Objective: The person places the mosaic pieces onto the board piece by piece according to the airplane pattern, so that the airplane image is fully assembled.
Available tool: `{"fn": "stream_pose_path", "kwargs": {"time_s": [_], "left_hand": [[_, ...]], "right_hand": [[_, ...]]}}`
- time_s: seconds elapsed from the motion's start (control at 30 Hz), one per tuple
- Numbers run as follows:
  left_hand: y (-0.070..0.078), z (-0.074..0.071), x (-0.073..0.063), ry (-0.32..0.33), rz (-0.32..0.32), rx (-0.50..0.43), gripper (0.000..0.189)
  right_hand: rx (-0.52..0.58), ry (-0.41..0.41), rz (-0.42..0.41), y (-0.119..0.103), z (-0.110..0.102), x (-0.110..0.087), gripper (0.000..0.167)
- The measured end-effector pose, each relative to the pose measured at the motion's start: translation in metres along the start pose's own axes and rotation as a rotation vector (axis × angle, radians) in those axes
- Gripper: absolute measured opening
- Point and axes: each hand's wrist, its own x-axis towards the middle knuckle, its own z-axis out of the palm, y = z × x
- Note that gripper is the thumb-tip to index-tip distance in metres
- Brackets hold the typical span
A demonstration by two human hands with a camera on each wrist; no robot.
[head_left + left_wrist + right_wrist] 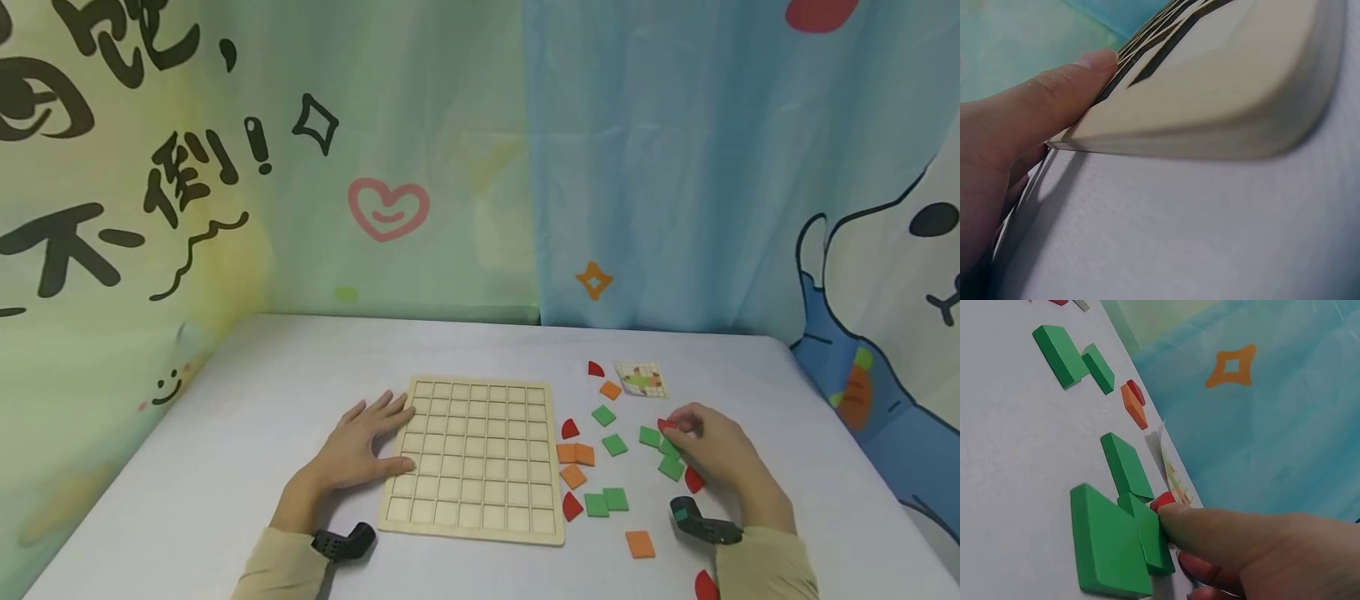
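A light wooden board [476,458] with a grid of square recesses lies flat on the table. My left hand [352,446] rests on its left edge, fingers spread and fairly straight. In the left wrist view the thumb [1054,94] lies on the board's rim [1235,119]. Right of the board, my right hand [716,450] pinches a red quarter-round piece [664,424] between thumb and fingers, just above several green square tiles [671,468]. The right wrist view shows only a bit of that red piece [1163,500], mostly hidden by the thumb. Another red piece [694,480] lies beneath the hand.
Orange squares [584,454], green squares [616,499] and red quarter-rounds [572,507] lie scattered between board and right hand. A small pattern card [641,380] lies at the back. Near the front are an orange square [640,544] and a red piece [706,586]. Curtains border the white table [337,350].
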Motion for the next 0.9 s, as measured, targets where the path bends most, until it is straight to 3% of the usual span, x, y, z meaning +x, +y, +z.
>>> {"fn": "stream_pose_path", "kwargs": {"time_s": [0.27, 0.9], "left_hand": [[0.0023, -0.0016, 0.0012, 0.004, 0.008, 0.019, 0.083], [0.0001, 0.0036, 0.002, 0.019, -0.044, -0.04, 0.081]], "right_hand": [[0.037, -0.02, 0.018, -0.0028, 0.0, -0.0021, 0.041], [-0.026, 0.023, -0.08, 0.001, 0.0019, 0.0022, 0.037]]}}
